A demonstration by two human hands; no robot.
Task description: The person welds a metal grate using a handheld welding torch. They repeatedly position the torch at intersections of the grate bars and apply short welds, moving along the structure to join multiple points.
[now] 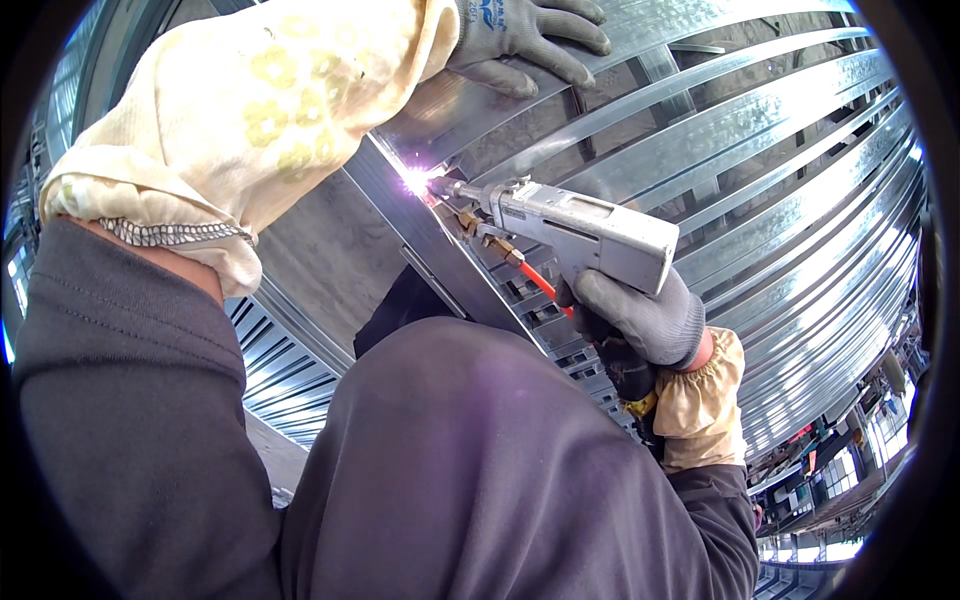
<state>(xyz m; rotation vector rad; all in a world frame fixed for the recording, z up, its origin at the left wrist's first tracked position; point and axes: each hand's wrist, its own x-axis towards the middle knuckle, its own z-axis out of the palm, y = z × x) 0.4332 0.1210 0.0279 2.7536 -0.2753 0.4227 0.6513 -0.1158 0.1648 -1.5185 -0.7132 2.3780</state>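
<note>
My right hand (640, 315), in a grey glove, is closed round the grip of a silver handheld welding gun (590, 230). A bright pink-white spark (416, 181) glows at the gun's nozzle, against a metal beam (455, 255). An orange hose (540, 281) with brass fittings runs along the gun's underside towards the tip. My left hand (530, 40), also grey-gloved, lies with fingers spread on a flat metal plate at the top. It holds nothing that I can see. A cream sleeve cover (290, 110) wraps my left forearm.
Long shiny metal slats (720, 130) run in rows across the right side, with gaps between them. More slatted metal (285, 365) lies at lower left. My dark-clothed knee (470, 430) rises close below the beam. Windows and clutter show at the far right.
</note>
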